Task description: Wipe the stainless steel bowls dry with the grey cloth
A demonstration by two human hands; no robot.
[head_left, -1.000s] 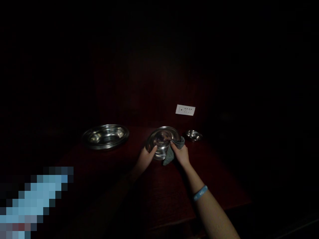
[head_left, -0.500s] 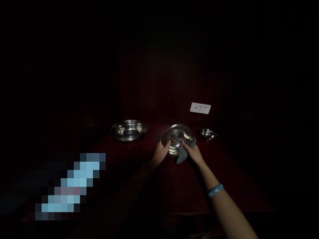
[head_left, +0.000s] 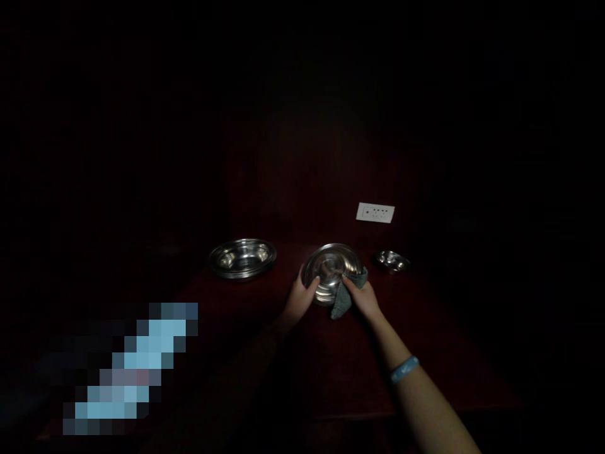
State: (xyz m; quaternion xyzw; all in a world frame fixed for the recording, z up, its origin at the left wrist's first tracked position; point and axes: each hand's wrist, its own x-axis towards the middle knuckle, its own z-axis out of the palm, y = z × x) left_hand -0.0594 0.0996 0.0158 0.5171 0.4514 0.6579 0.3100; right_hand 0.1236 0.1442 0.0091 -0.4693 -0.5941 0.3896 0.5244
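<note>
A shiny steel bowl [head_left: 332, 257] is tilted toward me, held up between both hands over the dark red table. My left hand [head_left: 302, 294] grips its left rim, thumb on the metal facing me. On the opposite side, my right hand [head_left: 363, 296] pinches a grey-green cloth [head_left: 343, 299] against the bowl, with one corner of the cloth hanging below the rim. The fingers behind the bowl are hidden. A blue band circles my right forearm.
Wide steel bowls or plates, seemingly stacked [head_left: 242, 258], stand at the left on the red table [head_left: 378, 372]. A smaller steel bowl [head_left: 392, 261] sits at the right. A white socket panel [head_left: 375, 213] is on the back wall. A pixelated bluish patch covers the lower left.
The whole view has shifted slightly, so everything appears a little lower and further left. Both hands keep their hold on the bowl, and the cloth stays at its right side.
</note>
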